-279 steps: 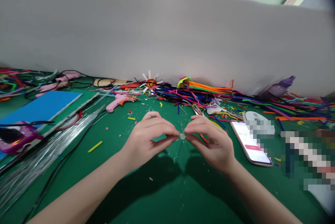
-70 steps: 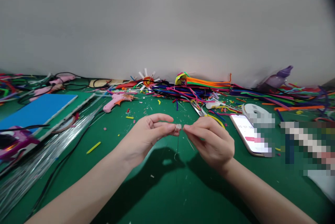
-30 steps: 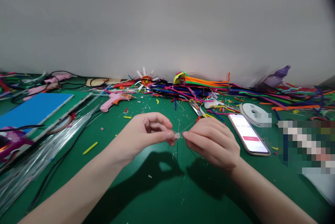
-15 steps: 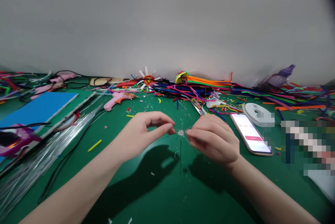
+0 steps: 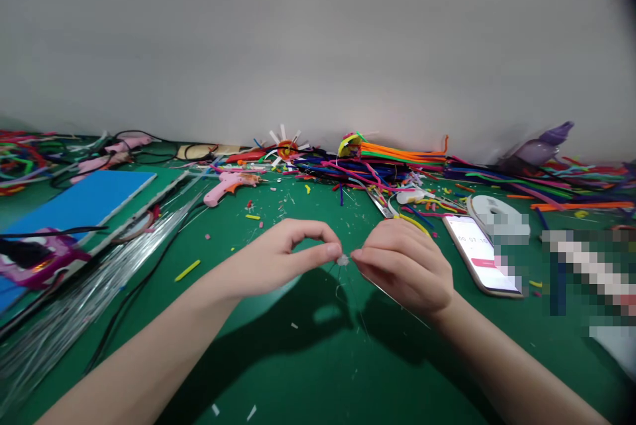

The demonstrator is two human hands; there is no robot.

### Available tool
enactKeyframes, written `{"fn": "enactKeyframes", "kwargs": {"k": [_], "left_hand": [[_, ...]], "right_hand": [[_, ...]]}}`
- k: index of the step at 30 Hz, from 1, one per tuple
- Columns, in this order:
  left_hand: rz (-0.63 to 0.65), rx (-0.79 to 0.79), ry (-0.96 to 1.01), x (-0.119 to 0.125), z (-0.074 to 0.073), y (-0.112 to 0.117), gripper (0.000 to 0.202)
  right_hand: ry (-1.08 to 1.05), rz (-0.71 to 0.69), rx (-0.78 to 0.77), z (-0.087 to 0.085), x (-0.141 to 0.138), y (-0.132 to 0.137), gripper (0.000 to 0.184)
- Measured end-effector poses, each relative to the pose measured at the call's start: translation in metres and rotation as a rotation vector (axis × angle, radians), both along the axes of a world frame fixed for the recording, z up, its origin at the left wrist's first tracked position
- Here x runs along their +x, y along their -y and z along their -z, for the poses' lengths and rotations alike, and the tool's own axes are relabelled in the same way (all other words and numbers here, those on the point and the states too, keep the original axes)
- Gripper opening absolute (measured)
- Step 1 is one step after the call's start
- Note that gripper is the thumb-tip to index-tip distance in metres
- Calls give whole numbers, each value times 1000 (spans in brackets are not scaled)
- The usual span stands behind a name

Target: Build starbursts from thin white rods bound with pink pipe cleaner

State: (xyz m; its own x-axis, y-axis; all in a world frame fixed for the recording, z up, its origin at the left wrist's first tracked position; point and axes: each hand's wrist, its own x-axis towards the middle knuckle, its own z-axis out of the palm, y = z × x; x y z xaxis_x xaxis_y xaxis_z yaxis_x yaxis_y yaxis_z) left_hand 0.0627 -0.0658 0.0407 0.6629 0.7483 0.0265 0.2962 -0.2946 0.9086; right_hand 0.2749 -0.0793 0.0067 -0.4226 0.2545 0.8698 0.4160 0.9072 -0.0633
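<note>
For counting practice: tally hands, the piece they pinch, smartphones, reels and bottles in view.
Bare hands: 2 (left hand, right hand)
Small whitish blob with strands: 1
White-screened smartphone: 1
White round reel: 1
Purple plastic bottle: 1
Total: 6

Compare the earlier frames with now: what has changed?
Little moved. The left hand and right hand still pinch the clear blob above the table; they have turned it, so its thin strands, fanned out half a second ago, now trail down and rightward. Phone and glue gun lie as before.
</note>
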Motion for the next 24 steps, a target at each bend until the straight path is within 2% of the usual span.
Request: {"fn": "enactKeyframes", "kwargs": {"k": [7,13,16,20,24], "left_hand": [[5,-133,133,0,2,-2,25],[-6,-93,100,-1,0,-1,21],[-23,-122,104,0,0,-1,25],[-61,-127,129,0,2,-1,34],[-76,-110,124,-1,4,-2,37]], "right_hand": [[56,9,13,-9,1,3,11],[79,10,28,-12,0,2,11],[88,-23,0,-10,1,1,13],[12,-35,-155,-9,1,1,15],[-33,-24,-430,-9,0,2,11]]}}
